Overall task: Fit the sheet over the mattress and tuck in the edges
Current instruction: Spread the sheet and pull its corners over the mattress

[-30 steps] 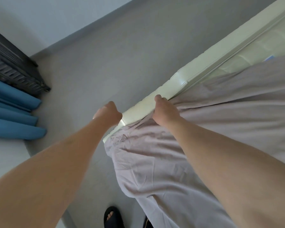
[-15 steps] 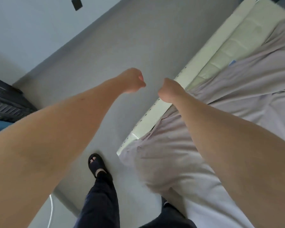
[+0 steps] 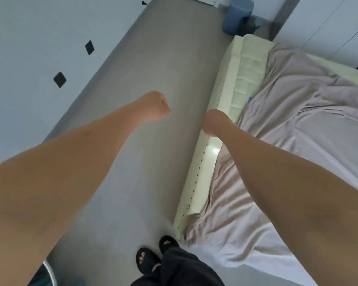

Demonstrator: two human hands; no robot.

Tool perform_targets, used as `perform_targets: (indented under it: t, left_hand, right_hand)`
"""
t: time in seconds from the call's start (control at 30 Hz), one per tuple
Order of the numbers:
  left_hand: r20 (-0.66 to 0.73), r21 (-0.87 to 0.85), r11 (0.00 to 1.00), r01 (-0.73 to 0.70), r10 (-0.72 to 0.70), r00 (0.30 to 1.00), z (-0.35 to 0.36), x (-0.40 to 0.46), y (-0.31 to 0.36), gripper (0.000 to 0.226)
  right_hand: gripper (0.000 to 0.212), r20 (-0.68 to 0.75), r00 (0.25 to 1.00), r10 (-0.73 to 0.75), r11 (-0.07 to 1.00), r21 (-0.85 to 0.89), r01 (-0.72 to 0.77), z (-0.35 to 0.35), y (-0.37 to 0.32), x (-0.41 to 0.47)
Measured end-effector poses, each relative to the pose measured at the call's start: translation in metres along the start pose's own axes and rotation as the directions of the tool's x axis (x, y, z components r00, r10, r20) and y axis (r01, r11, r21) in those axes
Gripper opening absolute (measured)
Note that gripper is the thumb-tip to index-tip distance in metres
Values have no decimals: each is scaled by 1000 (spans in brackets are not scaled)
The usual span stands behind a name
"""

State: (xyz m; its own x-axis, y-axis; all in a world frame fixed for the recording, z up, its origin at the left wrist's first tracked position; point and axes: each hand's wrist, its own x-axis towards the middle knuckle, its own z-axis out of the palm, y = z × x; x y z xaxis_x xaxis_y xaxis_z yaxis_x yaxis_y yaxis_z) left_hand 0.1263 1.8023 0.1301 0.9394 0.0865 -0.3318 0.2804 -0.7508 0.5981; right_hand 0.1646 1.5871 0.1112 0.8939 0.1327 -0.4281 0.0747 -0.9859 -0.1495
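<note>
Nearest the camera, two feet in black sandals stand on the grey floor beside the near corner of the bed, below dark trousers. The pale mauve sheet lies rumpled over the mattress, covering the near and right portions and hanging over the near corner; the far-left strip of the cream mattress top is uncovered. The cream side panel of the mattress runs along the left edge of the bed. Both bare forearms extend forward. The left hand is held over the floor, its fingers clenched into a fist that grasps nothing visible. The right hand is at the mattress's left edge, fingers curled under; whether they grasp the sheet cannot be determined. At the far end, a blue bin stands on the floor near the wall.
</note>
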Motion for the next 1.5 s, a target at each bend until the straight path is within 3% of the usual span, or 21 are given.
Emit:
perform_targets:
  t: [0.4, 0.73, 0.83, 0.9, 1.0, 1.1, 1.13, 1.2, 1.23, 1.4, 1.5]
  left_hand:
    - [121, 158, 951, -265, 248, 961, -79, 122, 78, 16]
    - [218, 199, 893, -403, 360, 907, -123, 296, 168, 11]
    - [263, 183, 881, -437, 384, 885, -110, 348, 194, 13]
    - [321, 193, 863, -467, 394, 861, -99, 381, 209, 12]
    - [395, 162, 819, -550, 457, 797, -80, 439, 237, 11]
    - [490, 144, 767, -626, 494, 718, -58, 497, 265, 17]
    - [527, 151, 755, -637, 484, 699, -50, 510, 271, 21]
    - [597, 179, 714, -677, 468, 651, -30, 536, 288, 27]
    - [623, 190, 692, -696, 463, 631, -18, 547, 297, 29]
    - [754, 184, 531, -827, 463, 465, 74, 592, 334, 38]
    - [804, 167, 459, -872, 449, 391, 133, 615, 345, 36]
  right_hand:
    - [22, -90, 977, 193, 956, 241, -166, -88, 2, 100]
    - [23, -120, 921, 371, 845, 454, -281, -171, 28, 198]
    - [28, -27, 886, 462, 751, 544, -375, -167, 55, 234]
    - [27, 53, 872, 487, 740, 506, -444, -164, 73, 256]
    - [15, 49, 800, 599, 626, 594, -505, -163, 96, 282]
    - [28, 140, 786, 602, 624, 533, -572, -149, 109, 313]
    - [28, 170, 753, 636, 560, 570, -601, -143, 114, 322]
    - [16, 199, 647, 736, 333, 726, -602, -135, 130, 338]
    - [13, 157, 606, 780, 298, 758, -581, -128, 136, 344]
    - [15, 267, 468, 843, 161, 705, -691, -91, 168, 361]
    - [22, 336, 435, 835, 107, 678, -727, -70, 190, 382]
